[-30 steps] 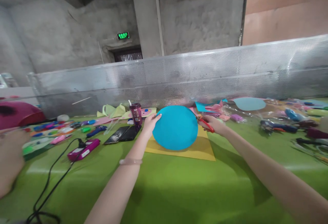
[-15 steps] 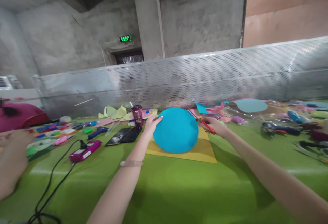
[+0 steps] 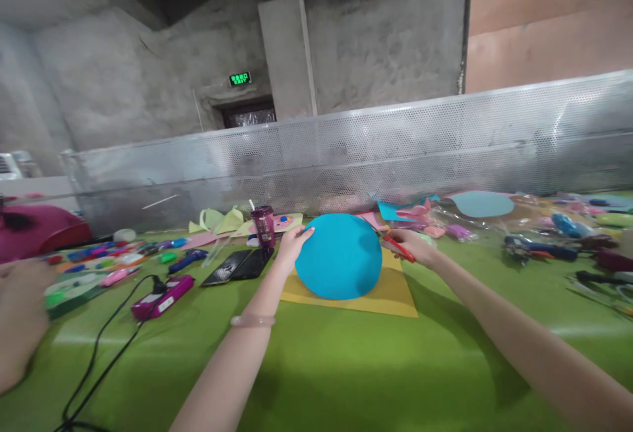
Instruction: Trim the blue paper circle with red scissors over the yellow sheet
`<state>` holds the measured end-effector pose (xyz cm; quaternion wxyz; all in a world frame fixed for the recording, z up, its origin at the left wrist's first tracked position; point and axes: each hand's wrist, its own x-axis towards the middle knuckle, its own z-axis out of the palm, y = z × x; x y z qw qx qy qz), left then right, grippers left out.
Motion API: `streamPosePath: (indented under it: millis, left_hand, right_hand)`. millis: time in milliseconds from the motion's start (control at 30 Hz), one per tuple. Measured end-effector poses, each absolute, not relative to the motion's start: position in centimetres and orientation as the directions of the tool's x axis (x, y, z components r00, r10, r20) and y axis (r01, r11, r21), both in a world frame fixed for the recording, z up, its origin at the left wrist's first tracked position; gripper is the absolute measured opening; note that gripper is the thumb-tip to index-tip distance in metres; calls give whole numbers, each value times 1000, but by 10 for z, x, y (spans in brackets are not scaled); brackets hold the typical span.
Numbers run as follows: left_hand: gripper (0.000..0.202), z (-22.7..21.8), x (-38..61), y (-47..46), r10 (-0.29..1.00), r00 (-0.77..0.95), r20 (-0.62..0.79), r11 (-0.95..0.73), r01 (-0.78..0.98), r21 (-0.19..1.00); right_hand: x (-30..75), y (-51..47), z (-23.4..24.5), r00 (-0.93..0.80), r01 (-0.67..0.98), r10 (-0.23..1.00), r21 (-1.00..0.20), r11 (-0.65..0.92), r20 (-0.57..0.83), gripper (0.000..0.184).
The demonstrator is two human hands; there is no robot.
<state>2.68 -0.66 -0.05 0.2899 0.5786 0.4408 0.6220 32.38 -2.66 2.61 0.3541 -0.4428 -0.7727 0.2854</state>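
Observation:
A round blue paper sheet (image 3: 339, 257) stands tilted up over a yellow sheet (image 3: 390, 293) that lies flat on the green table (image 3: 346, 366). My left hand (image 3: 291, 245) grips the blue sheet's left edge, fingers curled over it. My right hand (image 3: 413, 245) is closed around red-handled scissors (image 3: 398, 248) at the blue sheet's right edge.
A purple tumbler (image 3: 263, 223) and two dark phones (image 3: 240, 264) lie left of the sheets. A magenta device (image 3: 162, 295) with a black cable sits further left. Another person's arm (image 3: 17, 316) is at the far left. Craft scraps and tools crowd the right side (image 3: 539, 247). A perforated metal barrier (image 3: 395, 148) backs the table.
Both hands and the blue sheet stay almost where they were; the view shifted slightly, so everything sits a little lower in the frame.

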Motion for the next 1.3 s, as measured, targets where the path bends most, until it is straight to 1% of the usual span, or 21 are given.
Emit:
streamPosePath:
  millis: [133, 300, 533, 867, 1033, 1300]
  left_hand:
    - [41, -3, 26, -3, 870, -156, 467, -446, 150, 882]
    - [42, -1, 27, -4, 872, -146, 468, -448, 151, 881]
    - [40, 1, 28, -9, 872, -159, 462, -437, 169, 883]
    - [42, 0, 27, -8, 872, -157, 463, -436, 177, 882]
    - [42, -2, 26, -4, 851, -170, 496, -465, 193, 864]
    - [40, -3, 26, -3, 861, -171, 478, -453, 169, 876]
  right_hand:
    - [325, -24, 24, -355, 496, 886, -743, 450, 300, 36]
    - [326, -24, 23, -324, 479, 900, -769, 422, 292, 38]
    - [327, -22, 23, -335, 475, 902, -778, 410, 271, 40]
    - [324, -29, 26, -353, 490, 899, -767, 414, 260, 45]
    - [323, -30, 27, -349, 487, 904, -776, 401, 248, 43]
    - [326, -22, 22, -359, 482, 900, -777, 405, 246, 39]
